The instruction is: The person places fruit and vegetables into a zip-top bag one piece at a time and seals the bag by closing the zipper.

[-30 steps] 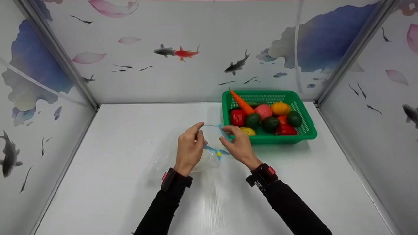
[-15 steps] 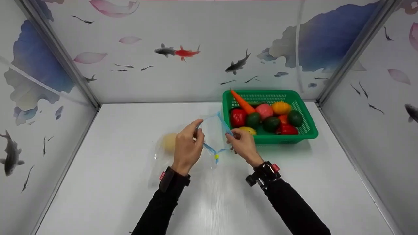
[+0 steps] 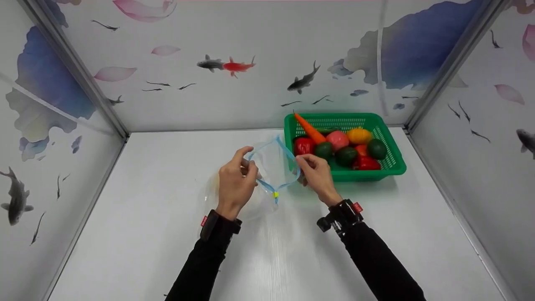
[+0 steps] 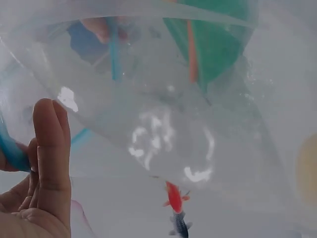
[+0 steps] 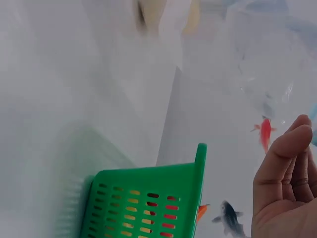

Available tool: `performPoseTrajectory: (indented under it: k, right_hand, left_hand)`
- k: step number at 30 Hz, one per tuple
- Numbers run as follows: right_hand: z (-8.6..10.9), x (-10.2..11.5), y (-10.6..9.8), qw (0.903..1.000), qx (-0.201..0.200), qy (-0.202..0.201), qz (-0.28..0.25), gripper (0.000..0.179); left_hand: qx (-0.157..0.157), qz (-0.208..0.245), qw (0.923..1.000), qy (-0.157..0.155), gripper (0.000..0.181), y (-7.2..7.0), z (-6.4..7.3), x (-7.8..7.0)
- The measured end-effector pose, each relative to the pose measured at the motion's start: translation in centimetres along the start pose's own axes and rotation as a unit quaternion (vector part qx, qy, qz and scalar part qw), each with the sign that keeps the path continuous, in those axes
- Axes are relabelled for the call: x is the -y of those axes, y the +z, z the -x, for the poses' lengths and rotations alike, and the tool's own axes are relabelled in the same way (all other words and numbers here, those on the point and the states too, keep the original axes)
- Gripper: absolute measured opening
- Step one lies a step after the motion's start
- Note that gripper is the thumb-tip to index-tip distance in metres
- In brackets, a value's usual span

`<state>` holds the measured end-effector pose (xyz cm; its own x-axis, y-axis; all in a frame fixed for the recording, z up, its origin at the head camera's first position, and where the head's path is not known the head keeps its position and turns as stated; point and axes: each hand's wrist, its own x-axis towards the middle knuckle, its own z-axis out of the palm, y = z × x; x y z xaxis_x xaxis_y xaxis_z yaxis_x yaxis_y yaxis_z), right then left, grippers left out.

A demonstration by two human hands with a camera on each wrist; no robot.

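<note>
A clear plastic zip bag [image 3: 272,164] with a blue zip strip and a yellow slider [image 3: 276,195] spans the gap between my hands, its mouth spread wide. My left hand [image 3: 236,182] pinches the left side of the blue rim, which also shows between thumb and fingers in the left wrist view. On the opposite side, my right hand [image 3: 318,177] pinches the rim between thumb and fingertips. The bag's body hangs to the left, behind the left hand. A pale yellow rounded thing [image 4: 308,173] shows through the plastic, mostly hidden by that hand in the head view.
Close behind the right hand stands a green basket [image 3: 393,167] holding a carrot [image 3: 308,128], a red pepper [image 3: 304,146], a dark green avocado [image 3: 346,156] and other produce. Printed panels wall the white table [image 3: 138,234] at the back and sides.
The right hand, at first open beside the rim, has taken hold of it and moved slightly right and away. The left hand shifted a little left. The bag's mouth has widened.
</note>
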<state>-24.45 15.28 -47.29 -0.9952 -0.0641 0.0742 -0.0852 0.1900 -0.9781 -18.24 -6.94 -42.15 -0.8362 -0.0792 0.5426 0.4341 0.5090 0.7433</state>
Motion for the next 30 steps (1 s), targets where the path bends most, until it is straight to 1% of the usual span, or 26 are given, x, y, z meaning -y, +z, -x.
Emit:
performPoseTrajectory:
  k: [3, 6, 10, 12, 13, 14, 16, 17, 19, 22, 24, 26, 30]
  right_hand:
    - [-0.8, -0.6, -0.6, 0.9993, -0.033, 0.013, 0.014, 0.035]
    - [-1.8, -1.6, -1.7, 0.995, -0.082, 0.02, 0.054, 0.029]
    - [-2.9, -3.3, -3.5, 0.9804, -0.147, 0.01, 0.13, 0.022]
    - [-3.4, -3.9, -4.4, 0.9744, -0.163, 0.007, 0.154, 0.021]
    - [-3.7, -4.1, -4.8, 0.9726, -0.165, 0.008, 0.164, 0.021]
    - [-4.0, -4.2, -5.2, 0.9713, -0.16, 0.011, 0.175, 0.022]
    - [-4.7, -4.3, -5.9, 0.9711, -0.14, 0.02, 0.192, 0.027]
    - [-5.1, -4.3, -6.2, 0.9716, -0.125, 0.027, 0.199, 0.031]
    - [-5.8, -4.3, -6.6, 0.9694, -0.089, 0.04, 0.225, 0.04]
    - [-6.6, -4.5, -6.9, 0.9608, -0.037, 0.054, 0.27, 0.053]
    - [-7.0, -4.8, -6.9, 0.9534, -0.011, 0.056, 0.296, 0.058]
    - [-7.3, -5.0, -6.8, 0.9471, 0.006, 0.055, 0.316, 0.061]
    - [-7.8, -5.4, -6.6, 0.9401, 0.024, 0.059, 0.335, 0.064]
  left_hand:
    - [0.006, 0.017, 0.9996, -0.02, 0.034, 0.0, 0.0, 0.3]
    - [0.018, 0.024, 0.999, -0.033, 0.034, 0.2, 0.1, 0.7]
    - [0.039, 0.027, 0.9978, -0.047, 0.032, 0.8, 0.6, 1.2]
    - [0.046, 0.027, 0.9972, -0.052, 0.032, 1.0, 0.8, 1.5]
    - [0.048, 0.027, 0.997, -0.054, 0.031, 1.1, 0.9, 1.6]
    - [0.049, 0.027, 0.9969, -0.056, 0.031, 1.2, 1.0, 1.7]
    - [0.053, 0.02, 0.997, -0.053, 0.03, 1.4, 1.2, 1.9]
    - [0.054, 0.016, 0.9971, -0.051, 0.03, 1.4, 1.4, 1.9]
    - [0.058, 0.007, 0.9973, -0.043, 0.03, 1.6, 1.7, 2.0]
    - [0.064, -0.003, 0.9976, -0.027, 0.029, 1.7, 2.1, 2.0]
    - [0.065, -0.007, 0.9977, -0.017, 0.028, 1.8, 2.2, 1.9]
    - [0.066, -0.007, 0.9977, -0.009, 0.027, 1.8, 2.3, 1.8]
    - [0.076, 0.0, 0.9971, -0.004, 0.028, 1.8, 2.3, 1.6]
